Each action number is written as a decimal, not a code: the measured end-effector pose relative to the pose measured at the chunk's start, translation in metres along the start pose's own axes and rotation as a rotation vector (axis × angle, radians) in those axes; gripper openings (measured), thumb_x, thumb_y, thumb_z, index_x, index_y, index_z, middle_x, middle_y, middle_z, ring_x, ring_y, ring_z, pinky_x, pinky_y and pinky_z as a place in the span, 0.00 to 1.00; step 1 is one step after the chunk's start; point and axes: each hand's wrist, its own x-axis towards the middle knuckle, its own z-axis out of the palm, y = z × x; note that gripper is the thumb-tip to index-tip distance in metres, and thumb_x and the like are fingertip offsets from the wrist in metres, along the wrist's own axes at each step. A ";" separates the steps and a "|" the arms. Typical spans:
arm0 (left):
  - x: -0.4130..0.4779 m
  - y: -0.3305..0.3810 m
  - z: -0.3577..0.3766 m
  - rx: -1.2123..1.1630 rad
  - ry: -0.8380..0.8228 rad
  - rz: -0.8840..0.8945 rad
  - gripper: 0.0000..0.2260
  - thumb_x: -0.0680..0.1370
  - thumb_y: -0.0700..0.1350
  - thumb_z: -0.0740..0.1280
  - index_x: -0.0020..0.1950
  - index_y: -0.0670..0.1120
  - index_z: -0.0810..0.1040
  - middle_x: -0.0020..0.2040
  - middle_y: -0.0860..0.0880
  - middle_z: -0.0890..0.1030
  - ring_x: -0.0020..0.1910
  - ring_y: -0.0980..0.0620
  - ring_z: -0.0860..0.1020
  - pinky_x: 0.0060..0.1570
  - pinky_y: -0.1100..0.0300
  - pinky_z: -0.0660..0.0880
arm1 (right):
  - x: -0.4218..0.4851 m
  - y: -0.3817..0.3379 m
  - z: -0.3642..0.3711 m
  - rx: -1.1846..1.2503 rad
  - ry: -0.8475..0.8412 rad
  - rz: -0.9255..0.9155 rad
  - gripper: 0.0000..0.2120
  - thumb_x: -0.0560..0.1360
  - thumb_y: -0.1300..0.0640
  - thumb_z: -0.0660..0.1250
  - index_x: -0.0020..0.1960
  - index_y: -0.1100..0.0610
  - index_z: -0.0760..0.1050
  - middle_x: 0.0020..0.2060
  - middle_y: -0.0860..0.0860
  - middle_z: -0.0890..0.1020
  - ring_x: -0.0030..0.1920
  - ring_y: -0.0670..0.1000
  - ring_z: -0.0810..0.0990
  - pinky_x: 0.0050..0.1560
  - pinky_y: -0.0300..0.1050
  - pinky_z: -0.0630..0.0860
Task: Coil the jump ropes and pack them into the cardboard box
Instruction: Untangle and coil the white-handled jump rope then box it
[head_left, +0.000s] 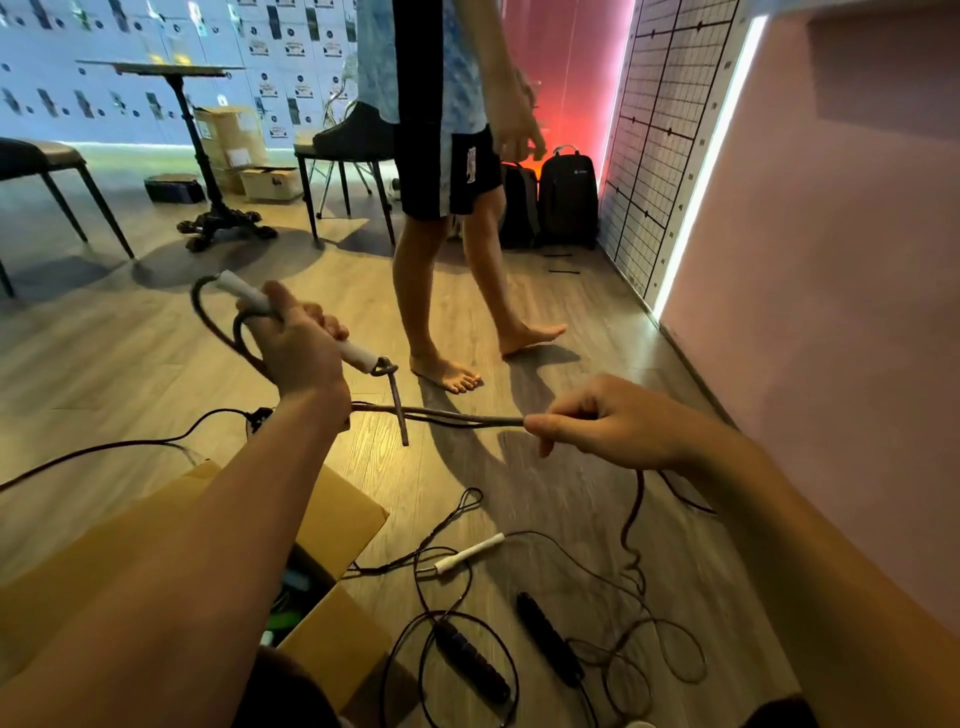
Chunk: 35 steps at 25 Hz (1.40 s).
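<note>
**Grey rope stretched between two hands above the open box**

Head view: the left hand (301, 348) is raised over the wooden floor (545, 291), its fingers curled tight round the white handles (358, 356) of a jump rope, a white end sticking out on each side of the fist. Loops of the grey rope (447, 415) hang at the left of that fist, and a knot sits at the lower handle tip. From under the left wrist the rope runs level to the right hand (608, 421), which pinches it between thumb and forefinger; the rest trails down behind that hand to the floor.

The cardboard box (332, 514) stands open under the left forearm, with green items partly visible inside. To its right on the floor lie loose ropes: one with a white handle (470, 553), and a thin dark cord with two black handles (470, 660).

Beyond, a barefoot person (447, 156) stands near two dark backpacks (566, 192), with a pedestal table (182, 67) and chairs at the left.
</note>
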 end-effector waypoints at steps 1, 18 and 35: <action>-0.002 -0.005 0.000 0.171 -0.095 0.024 0.08 0.85 0.48 0.56 0.49 0.46 0.66 0.30 0.53 0.65 0.25 0.57 0.65 0.28 0.61 0.67 | -0.001 -0.003 0.000 0.017 0.091 -0.041 0.12 0.79 0.45 0.65 0.44 0.49 0.83 0.28 0.43 0.75 0.29 0.41 0.71 0.31 0.32 0.68; -0.073 -0.011 0.035 0.919 -1.127 -0.186 0.26 0.76 0.68 0.51 0.40 0.46 0.73 0.29 0.53 0.70 0.25 0.58 0.67 0.25 0.61 0.65 | 0.005 -0.007 -0.002 -0.024 1.017 -0.154 0.10 0.79 0.49 0.67 0.52 0.55 0.81 0.35 0.38 0.78 0.36 0.38 0.78 0.36 0.31 0.72; -0.089 0.007 0.043 -0.129 -1.324 -1.110 0.20 0.84 0.58 0.50 0.39 0.47 0.66 0.25 0.53 0.60 0.21 0.57 0.57 0.18 0.65 0.57 | 0.014 0.016 0.002 0.060 0.925 0.119 0.23 0.79 0.39 0.60 0.41 0.57 0.79 0.29 0.46 0.75 0.28 0.41 0.73 0.28 0.37 0.68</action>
